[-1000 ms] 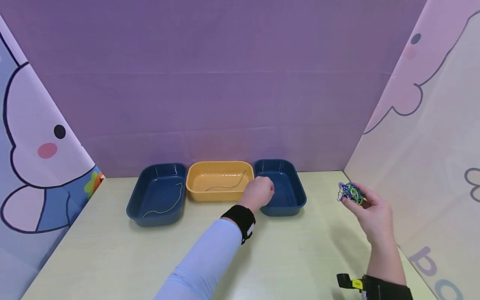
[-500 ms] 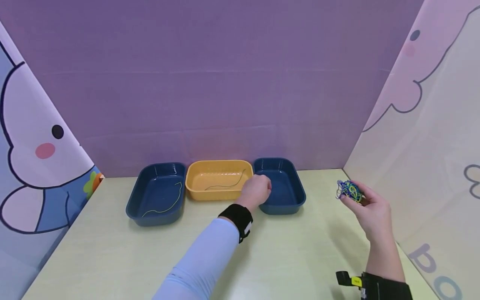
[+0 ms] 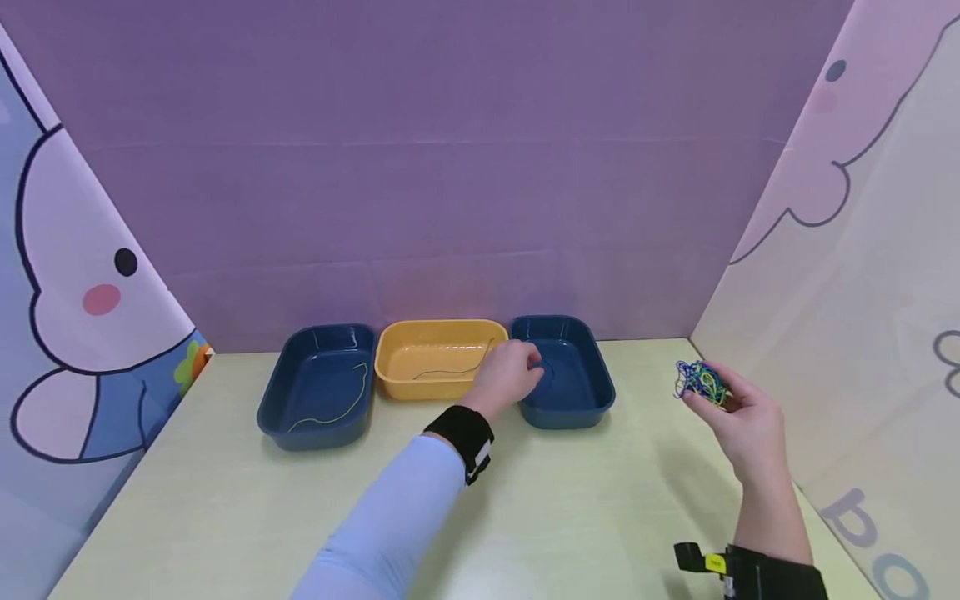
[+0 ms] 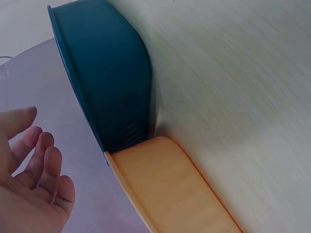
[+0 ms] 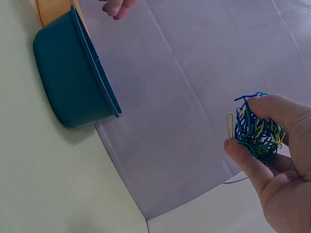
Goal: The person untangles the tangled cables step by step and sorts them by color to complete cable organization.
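Note:
My left hand (image 3: 506,375) hovers over the meeting edges of the yellow bin (image 3: 397,387) and the right blue bin (image 3: 570,418). In the left wrist view its fingers (image 4: 51,165) curl loosely, the thumb stands apart, and nothing is between them. A faint dark-blue string (image 3: 550,373) shows in the right blue bin beside the fingertips. Off to the right, my right hand (image 3: 750,425) holds up a tangle of blue, green and yellow strings (image 5: 260,131) between thumb and fingers, above the table.
The left blue bin (image 3: 303,387) has one yellow string (image 3: 337,419) in it. A thin dark string (image 3: 450,372) lies in the yellow bin. All the bins stand in a row at the table's (image 3: 570,517) back edge, before a purple backdrop (image 3: 450,167).
My left hand's fingers have loosened from a closed pinch, and the hand has drawn slightly left and back. A blue string now shows in the right bin. My right hand stays nearly still.

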{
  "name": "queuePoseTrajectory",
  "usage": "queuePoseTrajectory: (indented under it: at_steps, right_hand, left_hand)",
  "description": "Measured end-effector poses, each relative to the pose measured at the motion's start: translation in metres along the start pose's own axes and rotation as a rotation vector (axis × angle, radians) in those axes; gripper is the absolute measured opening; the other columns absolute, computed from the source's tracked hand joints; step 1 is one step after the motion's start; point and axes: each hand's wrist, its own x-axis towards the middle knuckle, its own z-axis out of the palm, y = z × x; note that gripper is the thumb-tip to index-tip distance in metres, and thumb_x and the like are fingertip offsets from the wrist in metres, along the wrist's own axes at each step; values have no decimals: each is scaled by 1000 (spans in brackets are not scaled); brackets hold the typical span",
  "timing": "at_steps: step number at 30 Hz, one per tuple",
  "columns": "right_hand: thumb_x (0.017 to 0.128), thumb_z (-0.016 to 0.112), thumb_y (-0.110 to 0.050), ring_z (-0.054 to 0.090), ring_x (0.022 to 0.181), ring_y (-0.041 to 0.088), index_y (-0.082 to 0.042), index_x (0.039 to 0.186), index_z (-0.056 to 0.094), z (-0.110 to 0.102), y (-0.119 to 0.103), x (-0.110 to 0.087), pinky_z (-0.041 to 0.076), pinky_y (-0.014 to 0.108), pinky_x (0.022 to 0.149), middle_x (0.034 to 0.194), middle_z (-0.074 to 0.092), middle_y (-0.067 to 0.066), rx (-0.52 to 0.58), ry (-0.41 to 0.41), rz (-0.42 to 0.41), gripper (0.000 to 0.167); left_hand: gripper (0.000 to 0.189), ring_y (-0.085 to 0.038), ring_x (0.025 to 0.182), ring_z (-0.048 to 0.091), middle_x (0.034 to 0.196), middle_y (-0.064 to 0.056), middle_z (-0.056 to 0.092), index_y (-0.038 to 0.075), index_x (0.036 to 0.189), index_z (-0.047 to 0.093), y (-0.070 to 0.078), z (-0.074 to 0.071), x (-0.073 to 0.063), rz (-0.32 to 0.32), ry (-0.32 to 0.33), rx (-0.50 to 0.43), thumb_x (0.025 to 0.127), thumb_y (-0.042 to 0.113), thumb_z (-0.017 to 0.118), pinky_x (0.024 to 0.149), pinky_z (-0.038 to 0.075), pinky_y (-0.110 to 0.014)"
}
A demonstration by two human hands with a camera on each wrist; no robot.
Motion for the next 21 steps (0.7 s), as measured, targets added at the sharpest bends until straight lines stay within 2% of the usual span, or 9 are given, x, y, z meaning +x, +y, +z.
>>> queuePoseTrajectory:
  at_steps: [4, 6, 10, 15, 21]
  right_hand:
    - [82, 78, -29, 59, 84, -1, -20, 136, 57, 2, -2, 1, 52, 14, 61, 115, 58, -9, -2, -9, -7, 58]
    - [82, 77, -30, 59, 85, -1, -20, 136, 56, 3, -2, 1, 53, 14, 62, 118, 58, -6, -4, -19, -5, 59]
    - [83, 76, -33, 59, 88, -2, -20, 138, 55, 3, -1, 3, 54, 14, 66, 124, 57, 2, -18, -38, -2, 60]
    - [83, 76, -33, 60, 89, -5, -19, 138, 55, 3, 1, 5, 54, 13, 69, 129, 55, 7, -25, -50, -10, 60]
    - [83, 77, -31, 61, 86, -5, -19, 136, 57, 1, 2, 6, 54, 15, 66, 122, 58, 0, -24, -52, -27, 58]
  left_hand:
    - [38, -14, 100, 61, 112, 1, 66, 19, 120, 65, -8, -11, -8, 5, 40, -48, 90, 43, 66, 85, 52, -31]
    - [47, -17, 113, 59, 125, 0, 62, 21, 126, 61, -13, -20, -12, 5, 63, -81, 88, 49, 66, 94, 50, -35]
    - [66, -24, 135, 44, 144, -1, 49, 24, 137, 52, -22, -42, -22, -11, 102, -148, 83, 59, 66, 108, 41, -46]
    - [83, -25, 139, 38, 151, 2, 41, 28, 144, 43, -35, -70, -38, -15, 179, -205, 76, 69, 66, 109, 38, -50]
    - [90, -25, 142, 33, 155, 5, 34, 32, 147, 37, -52, -96, -65, -9, 248, -277, 72, 74, 66, 109, 36, -54]
